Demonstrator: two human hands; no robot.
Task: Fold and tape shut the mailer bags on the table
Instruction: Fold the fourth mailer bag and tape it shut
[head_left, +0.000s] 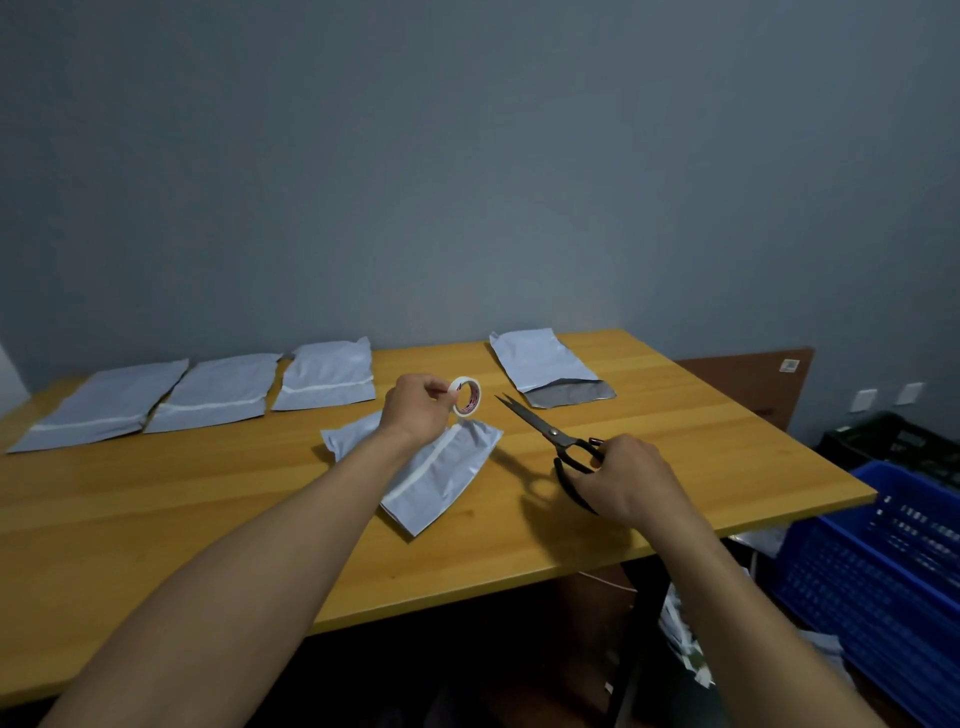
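My left hand (415, 410) pinches a white tape roll (466, 396) above a folded grey mailer bag (441, 473) in the middle of the wooden table (208, 509). A white tape strip runs along that bag's fold. To the right, my right hand (623, 478) grips the black handles of a pair of scissors (545, 428), blades slightly apart and pointing toward the tape roll. Three folded mailers with white strips lie in a row at the back left (104, 402), (218, 389), (327, 376). One mailer with its flap open (545, 366) lies at the back right.
A blue plastic crate (883, 582) stands on the floor right of the table, with a dark crate (893, 436) behind it. Scraps of plastic lie under the table's right edge. A grey wall runs behind the table.
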